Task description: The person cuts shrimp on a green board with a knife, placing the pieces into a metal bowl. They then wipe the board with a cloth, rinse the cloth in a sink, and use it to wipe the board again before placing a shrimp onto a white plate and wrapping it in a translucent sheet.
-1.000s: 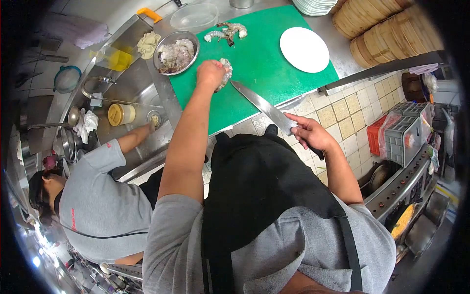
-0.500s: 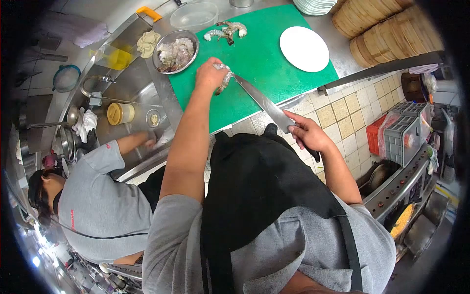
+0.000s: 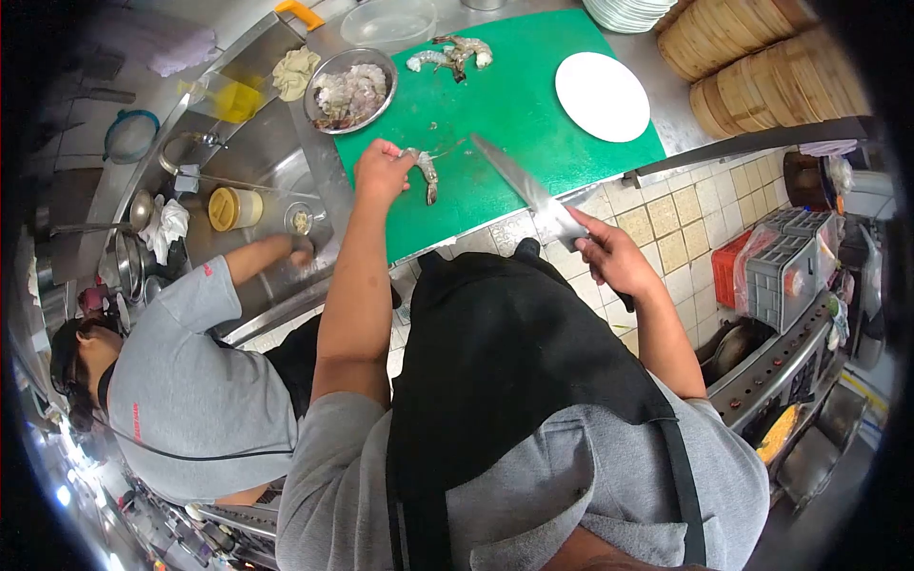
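My left hand (image 3: 384,171) pinches a raw shrimp (image 3: 427,177) by one end over the left part of the green cutting board (image 3: 514,105). The shrimp's tail points down toward the board's near edge. My right hand (image 3: 614,252) is closed around the dark handle of a large kitchen knife (image 3: 519,181). Its blade slants up and left over the board, the tip a little apart from the shrimp. More shrimps (image 3: 457,57) lie in a small group at the board's far edge. Beside the board's left corner, a metal bowl (image 3: 391,93) holds several peeled-looking shrimps.
A white plate (image 3: 602,97) sits on the board's right side. Bamboo steamers (image 3: 762,81) and stacked plates (image 3: 630,11) stand beyond it. On the left is a metal sink (image 3: 276,181), where a co-worker's hand (image 3: 301,250) reaches. A clear plastic bowl (image 3: 388,21) stands behind the metal bowl.
My left hand has moved left and slightly down with the shrimp. The knife tip has come away from the shrimp, up and to the right. The co-worker's arm has shifted slightly.
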### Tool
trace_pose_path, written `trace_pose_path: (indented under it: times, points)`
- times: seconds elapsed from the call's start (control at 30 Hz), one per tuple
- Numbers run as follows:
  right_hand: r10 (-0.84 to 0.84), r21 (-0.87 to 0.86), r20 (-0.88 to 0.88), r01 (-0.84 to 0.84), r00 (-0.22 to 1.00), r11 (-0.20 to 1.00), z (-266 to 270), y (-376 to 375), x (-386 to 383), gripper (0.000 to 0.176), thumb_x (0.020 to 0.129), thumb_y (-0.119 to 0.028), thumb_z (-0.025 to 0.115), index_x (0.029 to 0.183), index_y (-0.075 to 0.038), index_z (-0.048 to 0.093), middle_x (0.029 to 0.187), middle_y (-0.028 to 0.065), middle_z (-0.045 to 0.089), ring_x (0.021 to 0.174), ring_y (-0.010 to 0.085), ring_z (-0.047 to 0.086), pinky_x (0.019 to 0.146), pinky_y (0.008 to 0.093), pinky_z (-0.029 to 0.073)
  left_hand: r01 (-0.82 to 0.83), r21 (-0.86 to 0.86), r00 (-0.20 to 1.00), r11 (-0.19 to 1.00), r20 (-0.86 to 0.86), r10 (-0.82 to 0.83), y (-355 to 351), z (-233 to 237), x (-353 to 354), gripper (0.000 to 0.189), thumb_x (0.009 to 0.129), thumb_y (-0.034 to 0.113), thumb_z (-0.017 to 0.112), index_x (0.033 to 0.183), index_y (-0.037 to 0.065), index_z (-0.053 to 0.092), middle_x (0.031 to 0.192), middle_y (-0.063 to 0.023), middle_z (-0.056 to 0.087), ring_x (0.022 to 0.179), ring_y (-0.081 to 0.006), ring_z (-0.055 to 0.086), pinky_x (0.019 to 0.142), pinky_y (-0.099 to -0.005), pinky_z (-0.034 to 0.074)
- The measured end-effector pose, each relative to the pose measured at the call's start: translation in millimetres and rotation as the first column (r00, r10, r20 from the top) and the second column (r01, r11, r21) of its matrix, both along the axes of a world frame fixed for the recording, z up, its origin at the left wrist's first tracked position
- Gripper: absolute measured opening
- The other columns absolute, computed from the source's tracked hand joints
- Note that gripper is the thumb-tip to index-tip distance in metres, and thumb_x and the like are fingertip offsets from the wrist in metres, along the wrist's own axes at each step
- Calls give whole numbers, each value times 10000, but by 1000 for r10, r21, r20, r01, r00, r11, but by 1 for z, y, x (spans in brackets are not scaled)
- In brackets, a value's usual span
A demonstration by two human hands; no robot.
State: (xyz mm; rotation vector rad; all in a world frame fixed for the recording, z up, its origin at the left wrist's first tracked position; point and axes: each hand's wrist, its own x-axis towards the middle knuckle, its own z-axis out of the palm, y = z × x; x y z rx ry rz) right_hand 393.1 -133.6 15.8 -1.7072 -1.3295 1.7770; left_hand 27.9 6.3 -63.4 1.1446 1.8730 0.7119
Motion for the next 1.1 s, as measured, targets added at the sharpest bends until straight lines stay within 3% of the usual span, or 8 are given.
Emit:
trace_pose_path:
  times: [0.13,0.27,0.3,0.43,0.67,0.73,0.97,1.1]
  points:
    - [-73,199,217,29,973,980,8,4,-1,544,990,-46,567,1495,-230,483,714,21,514,588,102,449,582,269,451,0,4,1000,1000,-4,0,0,-4,0,368,768,227,843,909,15,579,792,-82,640,600,-164,648,493,-320,563]
    - [102,190,165,-133,981,973,20,3,-16,531,984,-41,577,1479,-216,498,767,72,586,658,114,479,643,275,463,-3,14,1000,1000,4,3,0,-9,-1,373,767,231,845,910,16,575,799,-84,641,602,-163,651,496,-320,563]
    - [131,220,175,-169,976,961,20,2,-23,529,974,-39,586,1468,-210,504,963,176,707,770,215,644,749,319,519,-3,16,1000,1000,-4,3,0,-9,-1,367,769,229,842,927,10,594,814,-89,652,607,-165,653,500,-320,564]
    - [228,308,226,-291,947,906,-7,0,-31,551,947,-35,608,1457,-217,505,1280,240,627,1162,419,620,962,407,507,-2,12,1000,1000,-3,2,-4,-1,-1,354,782,224,833,989,-7,663,872,-97,685,626,-169,657,513,-318,565]
    - [207,368,230,-282,951,886,-25,-2,-29,558,944,-27,607,1457,-221,505,1262,234,636,1137,396,642,948,409,515,-32,-7,999,999,23,32,-19,3,-37,352,795,225,836,1008,-16,694,897,-78,694,647,-137,650,534,-291,565]
    - [220,344,243,-296,945,891,-23,-1,-30,552,960,15,593,1472,-165,493,1315,174,650,1120,230,652,965,320,486,-69,-4,996,998,61,69,-23,-6,-51,349,796,222,838,1004,-15,689,870,-65,685,638,-119,643,531,-276,558]
    - [259,274,234,-319,937,907,8,4,-39,538,957,14,593,1461,-155,506,1286,210,652,1128,270,662,964,330,491,-47,-21,996,999,78,48,-21,-11,-59,339,801,209,833,1001,-16,677,840,-47,664,603,-109,624,509,-269,547]
    - [291,473,227,-366,930,802,-3,8,-51,546,953,-28,598,1466,-183,493,1241,241,647,1129,378,641,954,394,505,-62,-9,994,998,86,62,-25,-7,-55,341,799,193,833,1013,-18,673,838,-52,658,607,-112,625,513,-271,553]
